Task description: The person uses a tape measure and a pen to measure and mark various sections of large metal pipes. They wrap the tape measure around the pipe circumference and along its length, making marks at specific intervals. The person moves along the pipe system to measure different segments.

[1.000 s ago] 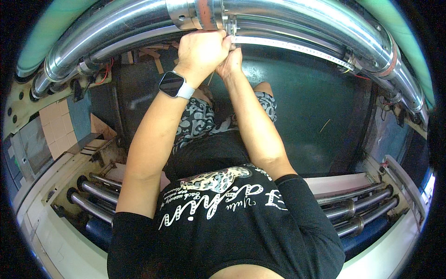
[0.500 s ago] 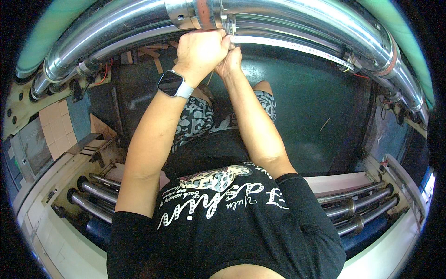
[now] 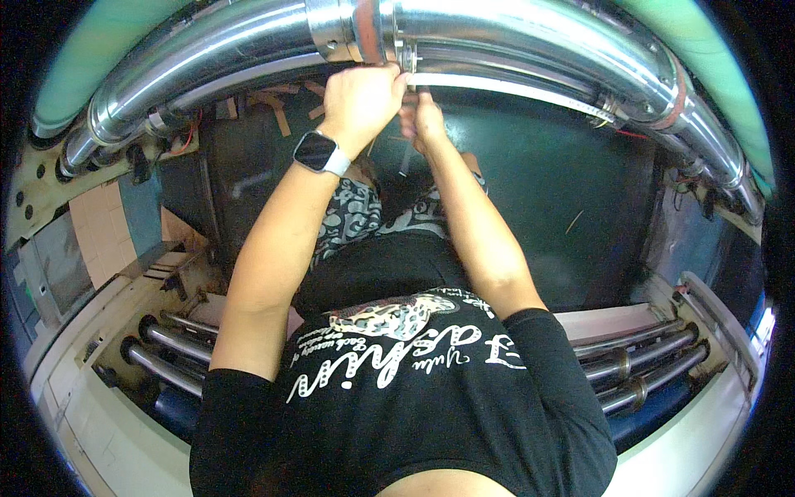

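A narrow white measuring tape (image 3: 505,89) stretches to the right along the underside of the steel rollers. My left hand (image 3: 363,103), with a watch on its wrist, is closed, its thumb and finger pinching the tape by a roller collar (image 3: 346,29). Just below and to the right, my right hand (image 3: 426,123) has loosely bent fingers, somewhat blurred and apart from the thumb. I see no clear grip there. A short pale strip (image 3: 405,159) hangs beneath its fingers; whether it joins the tape is hidden.
A large shiny roller (image 3: 530,37) arches across the front, with thinner bars below it. Cardboard scraps (image 3: 277,112) lie on the dark floor (image 3: 563,182) ahead. Metal rollers (image 3: 166,369) and a pale machine frame (image 3: 108,414) stand close at both my sides.
My right hand has come away from my left, slightly down and to the right, and its fingers have loosened. My left hand stays at the tape, slightly lower in view. The pale hanging strip now shows.
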The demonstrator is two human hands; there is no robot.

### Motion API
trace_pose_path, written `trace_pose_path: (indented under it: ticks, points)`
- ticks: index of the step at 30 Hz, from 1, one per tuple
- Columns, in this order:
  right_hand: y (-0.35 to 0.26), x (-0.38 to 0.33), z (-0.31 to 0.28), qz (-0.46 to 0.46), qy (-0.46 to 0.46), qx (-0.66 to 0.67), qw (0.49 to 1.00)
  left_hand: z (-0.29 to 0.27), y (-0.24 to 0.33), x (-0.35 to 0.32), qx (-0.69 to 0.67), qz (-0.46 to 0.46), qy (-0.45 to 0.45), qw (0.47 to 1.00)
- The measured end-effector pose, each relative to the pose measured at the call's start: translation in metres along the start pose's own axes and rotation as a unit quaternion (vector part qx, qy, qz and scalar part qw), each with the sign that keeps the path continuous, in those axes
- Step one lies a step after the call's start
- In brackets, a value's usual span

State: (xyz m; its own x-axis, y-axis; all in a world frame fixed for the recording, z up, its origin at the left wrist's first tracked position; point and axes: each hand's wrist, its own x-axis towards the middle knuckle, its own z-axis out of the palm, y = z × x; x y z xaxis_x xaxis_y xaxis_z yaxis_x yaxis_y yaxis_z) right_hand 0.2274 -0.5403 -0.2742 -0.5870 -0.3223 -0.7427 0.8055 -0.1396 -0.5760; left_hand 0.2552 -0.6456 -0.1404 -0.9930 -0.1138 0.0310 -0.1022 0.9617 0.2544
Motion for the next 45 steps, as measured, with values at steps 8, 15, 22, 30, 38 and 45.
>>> trace_pose_path:
  ticks: [8,15,22,30,38,45]
  points:
    - [-0.029,-0.098,-0.064,-0.053,-0.166,-0.668,0.724,0.009,-0.006,-0.039,-0.163,0.041,-0.068,0.984]
    - [-0.078,-0.149,-0.022,-0.383,-0.119,-0.642,0.653,0.027,-0.023,-0.091,-0.169,-0.039,-0.278,0.945]
    - [-0.088,-0.114,0.016,-0.475,-0.010,-0.697,0.537,0.036,-0.129,-0.182,-0.186,-0.268,-0.259,0.909]
    - [-0.101,-0.115,0.020,-0.459,-0.001,-0.771,0.442,0.014,-0.207,-0.268,-0.100,-0.440,-0.349,0.821]
    - [-0.117,-0.103,0.029,-0.482,-0.001,-0.787,0.385,0.030,-0.237,-0.271,-0.138,-0.385,-0.317,0.856]
    - [-0.132,-0.107,0.036,-0.395,-0.052,-0.818,0.415,0.003,-0.222,-0.205,-0.220,-0.350,-0.292,0.862]
